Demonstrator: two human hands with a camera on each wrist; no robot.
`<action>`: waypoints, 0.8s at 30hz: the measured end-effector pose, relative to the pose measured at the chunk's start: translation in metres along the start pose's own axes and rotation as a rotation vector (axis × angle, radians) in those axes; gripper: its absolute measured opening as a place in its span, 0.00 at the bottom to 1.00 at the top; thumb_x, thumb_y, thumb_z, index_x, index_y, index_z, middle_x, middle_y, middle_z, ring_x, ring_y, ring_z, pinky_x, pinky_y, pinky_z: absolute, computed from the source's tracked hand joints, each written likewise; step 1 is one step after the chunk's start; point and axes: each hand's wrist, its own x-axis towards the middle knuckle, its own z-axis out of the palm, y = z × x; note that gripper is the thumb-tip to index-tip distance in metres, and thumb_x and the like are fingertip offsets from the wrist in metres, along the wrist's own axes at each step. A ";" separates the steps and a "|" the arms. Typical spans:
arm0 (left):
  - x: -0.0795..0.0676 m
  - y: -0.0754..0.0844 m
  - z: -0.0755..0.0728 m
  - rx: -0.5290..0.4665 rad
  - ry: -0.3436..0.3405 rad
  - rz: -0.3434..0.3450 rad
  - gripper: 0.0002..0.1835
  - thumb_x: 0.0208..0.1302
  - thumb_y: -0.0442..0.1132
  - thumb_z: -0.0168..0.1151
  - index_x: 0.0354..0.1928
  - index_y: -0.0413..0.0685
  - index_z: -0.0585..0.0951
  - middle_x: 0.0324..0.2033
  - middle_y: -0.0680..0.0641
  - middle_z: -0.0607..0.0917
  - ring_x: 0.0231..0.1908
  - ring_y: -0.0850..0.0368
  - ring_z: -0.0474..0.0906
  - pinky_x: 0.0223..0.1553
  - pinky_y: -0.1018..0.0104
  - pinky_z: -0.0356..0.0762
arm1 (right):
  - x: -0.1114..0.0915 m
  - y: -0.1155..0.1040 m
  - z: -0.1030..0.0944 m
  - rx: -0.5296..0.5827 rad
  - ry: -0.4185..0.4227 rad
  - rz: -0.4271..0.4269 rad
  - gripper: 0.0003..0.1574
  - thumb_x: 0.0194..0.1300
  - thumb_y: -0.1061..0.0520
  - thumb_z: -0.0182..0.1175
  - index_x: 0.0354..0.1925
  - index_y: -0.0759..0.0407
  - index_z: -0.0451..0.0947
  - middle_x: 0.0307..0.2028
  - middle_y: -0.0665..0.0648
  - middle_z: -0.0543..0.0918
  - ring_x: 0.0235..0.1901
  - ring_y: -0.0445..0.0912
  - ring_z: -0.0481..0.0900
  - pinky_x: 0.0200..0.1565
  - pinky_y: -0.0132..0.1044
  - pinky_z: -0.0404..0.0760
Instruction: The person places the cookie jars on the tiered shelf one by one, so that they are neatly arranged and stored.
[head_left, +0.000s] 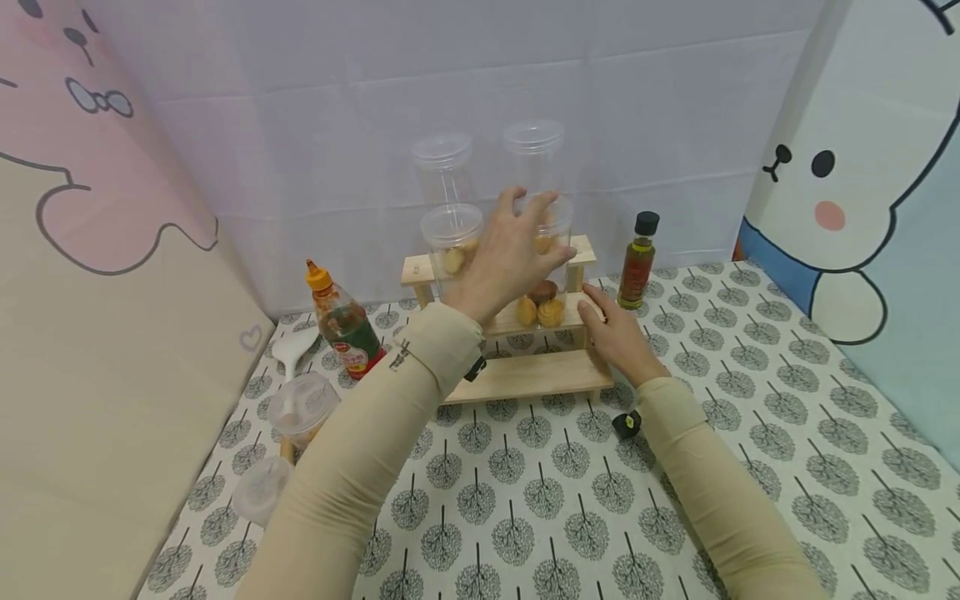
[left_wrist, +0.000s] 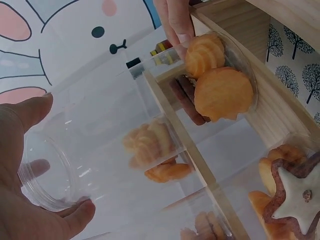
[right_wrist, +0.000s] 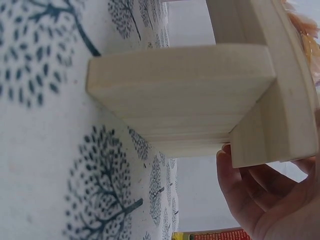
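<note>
A three-tier wooden rack point(head_left: 525, 377) stands on the patterned cloth. My left hand point(head_left: 513, 250) spreads its fingers and thumb round the upper part of a clear lidded jar point(left_wrist: 115, 130) on the middle tier. Round cookies point(left_wrist: 223, 93) and brown sticks point(left_wrist: 187, 100) lie at that jar's bottom. Another clear jar point(head_left: 452, 225) with cookies stands to its left, partly behind my left hand. Two tall clear jars point(head_left: 442, 171) rise from the top tier behind. My right hand point(head_left: 618, 337) grips the right end of the middle shelf.
An oil bottle point(head_left: 637, 262) with a black cap stands right of the rack. On the left are a sauce bottle point(head_left: 345, 325) with an orange cap, a white spoon point(head_left: 294, 350) and a clear lidded tub point(head_left: 303, 404). Hanging fabric point(head_left: 337, 125) closes off the back.
</note>
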 end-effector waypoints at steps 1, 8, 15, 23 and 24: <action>0.000 0.000 0.000 0.004 0.004 -0.001 0.43 0.64 0.60 0.66 0.77 0.60 0.60 0.75 0.42 0.53 0.72 0.46 0.58 0.69 0.56 0.64 | 0.001 0.000 0.001 0.000 -0.001 -0.002 0.42 0.74 0.26 0.37 0.78 0.37 0.51 0.75 0.62 0.60 0.66 0.66 0.68 0.66 0.66 0.62; -0.008 0.005 -0.011 0.042 0.076 0.059 0.44 0.62 0.62 0.66 0.77 0.66 0.59 0.78 0.46 0.46 0.76 0.49 0.46 0.75 0.54 0.52 | 0.005 0.001 0.004 0.001 -0.003 -0.014 0.42 0.74 0.26 0.37 0.79 0.37 0.51 0.75 0.61 0.59 0.69 0.66 0.63 0.68 0.65 0.59; -0.037 0.017 -0.047 0.078 0.069 0.205 0.45 0.61 0.62 0.66 0.78 0.65 0.58 0.78 0.46 0.48 0.76 0.49 0.45 0.74 0.51 0.51 | 0.003 0.004 0.000 0.006 -0.006 -0.001 0.42 0.74 0.26 0.37 0.79 0.37 0.50 0.72 0.66 0.64 0.63 0.66 0.71 0.65 0.66 0.64; -0.090 -0.016 -0.104 0.040 0.117 0.367 0.45 0.58 0.55 0.73 0.75 0.56 0.63 0.77 0.41 0.52 0.76 0.45 0.47 0.74 0.45 0.48 | -0.001 0.006 -0.011 -0.021 -0.026 -0.003 0.44 0.73 0.25 0.34 0.80 0.37 0.46 0.76 0.64 0.57 0.67 0.69 0.64 0.66 0.68 0.60; -0.099 -0.023 -0.110 0.040 0.134 0.376 0.45 0.58 0.54 0.73 0.75 0.54 0.64 0.77 0.40 0.53 0.75 0.43 0.48 0.73 0.43 0.51 | -0.002 0.006 -0.011 -0.021 -0.030 -0.001 0.44 0.73 0.25 0.34 0.80 0.37 0.46 0.76 0.64 0.56 0.68 0.69 0.63 0.67 0.68 0.59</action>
